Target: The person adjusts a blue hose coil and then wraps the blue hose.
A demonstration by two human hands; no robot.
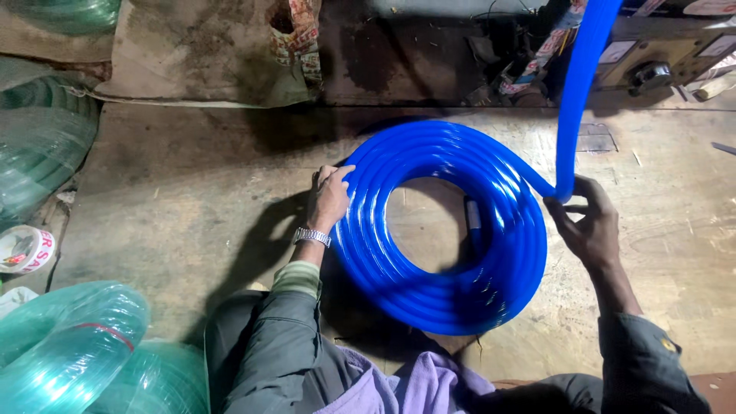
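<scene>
Left hand [330, 201] first: it lies flat on the left rim of the blue hose coil [441, 230], fingers pressed together and curled over the outer turns, pinning them down rather than pinching, with a metal wristwatch [312, 237] just behind it. The coil itself lies flat on the worn wooden floor [192, 199], out in the middle and just in front of the person's knees, many glossy turns stacked around an open centre. Looks springy to me, that hose: stiff enough to hold its ring shape, smooth and probably slippery, and with this many turns likely weighty as a bundle, so a grip across several turns at the rim seems safer than grabbing one strand. Moving right, the free run of hose [579, 92] leaves the coil's right side and rises straight toward the top edge of the view. Right hand [586, 222] is there at the bend, fingers loosely closed around that strand where it leaves the coil. Off at the floor's left edge sit green hose bundles [69, 345] and a tape roll [23, 249].
</scene>
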